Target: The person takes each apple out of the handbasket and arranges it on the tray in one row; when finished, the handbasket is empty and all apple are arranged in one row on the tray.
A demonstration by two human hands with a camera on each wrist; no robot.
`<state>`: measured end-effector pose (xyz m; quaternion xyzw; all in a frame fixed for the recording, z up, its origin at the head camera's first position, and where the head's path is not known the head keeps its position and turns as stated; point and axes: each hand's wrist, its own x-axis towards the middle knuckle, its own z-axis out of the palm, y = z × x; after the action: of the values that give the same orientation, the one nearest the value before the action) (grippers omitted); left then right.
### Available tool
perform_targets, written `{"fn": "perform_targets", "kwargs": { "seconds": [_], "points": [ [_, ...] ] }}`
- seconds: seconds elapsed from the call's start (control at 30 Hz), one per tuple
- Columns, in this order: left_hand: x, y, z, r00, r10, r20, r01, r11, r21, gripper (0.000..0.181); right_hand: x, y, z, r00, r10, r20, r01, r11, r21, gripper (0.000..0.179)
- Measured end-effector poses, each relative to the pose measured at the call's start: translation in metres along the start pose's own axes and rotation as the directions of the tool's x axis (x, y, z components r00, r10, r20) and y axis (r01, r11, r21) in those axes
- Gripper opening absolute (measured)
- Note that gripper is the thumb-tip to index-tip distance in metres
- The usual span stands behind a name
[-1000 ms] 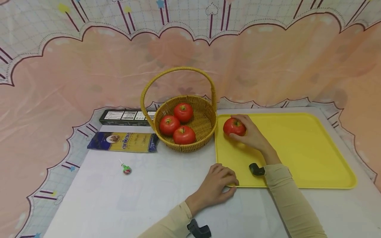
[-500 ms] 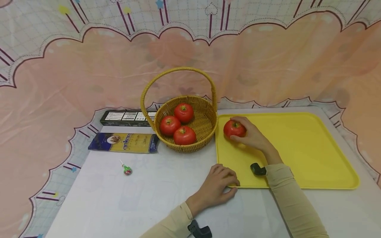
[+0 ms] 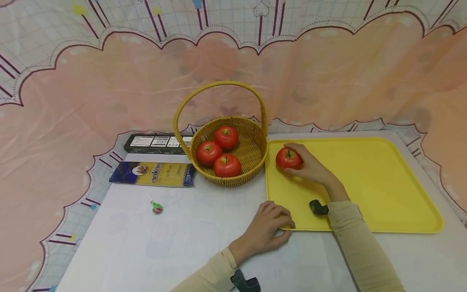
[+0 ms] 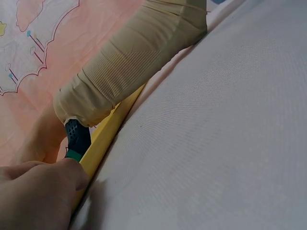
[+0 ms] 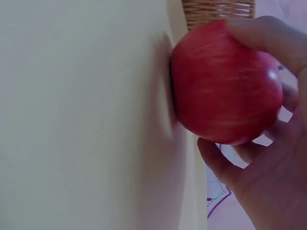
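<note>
In the head view, a red apple (image 3: 288,158) sits at the left end of the yellow tray (image 3: 379,182). My right hand (image 3: 310,164) holds it, thumb on the near side and fingers curled round the far side. The right wrist view shows that apple (image 5: 225,81) large, low at the tray surface, with the fingers wrapped about it. My left hand (image 3: 268,225) grips the tray's near-left corner, fingers bent over the rim and thumb outside it. From the left wrist, this hand (image 4: 43,191) appears right at the tray's edge (image 4: 103,139).
Left of the tray stands a wicker basket (image 3: 255,164) with a tall handle and three red apples (image 3: 227,165) inside. Farther left lie a dark box (image 3: 155,144), a blue-and-yellow pasta packet (image 3: 153,174) and a lollipop (image 3: 157,208). A patterned cloth (image 3: 146,89) hangs behind.
Both hands keep their places, the right on the apple and the left at the tray corner. The whole head view has shifted slightly.
</note>
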<state>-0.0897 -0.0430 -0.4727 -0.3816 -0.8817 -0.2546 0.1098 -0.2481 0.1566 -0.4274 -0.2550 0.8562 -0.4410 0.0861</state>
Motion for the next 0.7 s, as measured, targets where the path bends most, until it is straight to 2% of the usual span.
{"fn": "perform_targets", "kwargs": {
  "seconds": [0.7],
  "points": [
    [0.0001,0.0001,-0.0004,1.0,-0.016,0.017,0.017,0.999,-0.028,0.009,-0.0025,-0.0001,0.0009,1.0,0.01,0.003,-0.01,1.0,0.016,0.08]
  ]
}}
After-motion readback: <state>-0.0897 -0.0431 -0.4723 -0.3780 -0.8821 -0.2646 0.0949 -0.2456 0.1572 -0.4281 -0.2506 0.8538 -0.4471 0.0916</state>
